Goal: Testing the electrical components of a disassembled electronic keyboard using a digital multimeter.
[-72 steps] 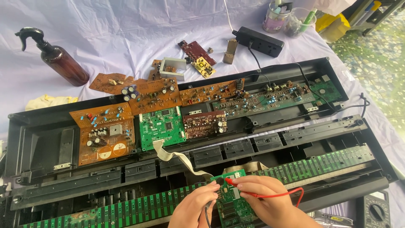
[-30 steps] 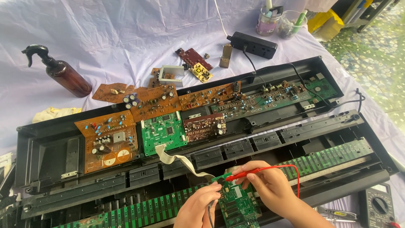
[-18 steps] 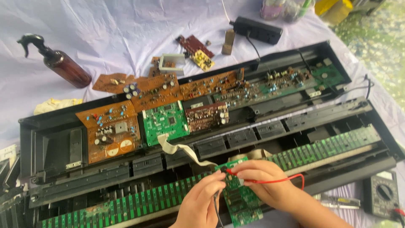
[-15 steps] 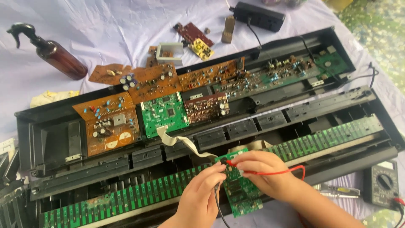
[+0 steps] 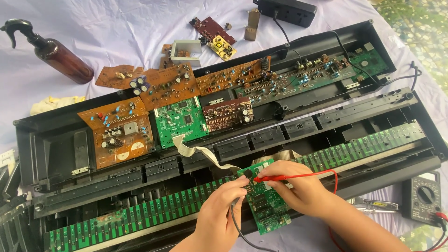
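Head view, near edge first: left hand [image 5: 224, 210] at 6 o'clock, fingers closed on a black probe with its black lead trailing toward the wrist, tip on the small green circuit board [image 5: 263, 203]. Right hand [image 5: 291, 186] just beside it at 5 o'clock, fingers pinching a red probe [image 5: 280, 178] laid across the same board's upper end. Board rests on the front rail of the opened black keyboard case [image 5: 46, 154], over the long green contact strip [image 5: 140, 214]. Multimeter [image 5: 422, 198] at 4 o'clock on the white-covered table. Mid-field: brown and green boards, grey ribbon cable [image 5: 200, 154]. Far, at 10 o'clock: amber spray bottle [image 5: 60, 53].
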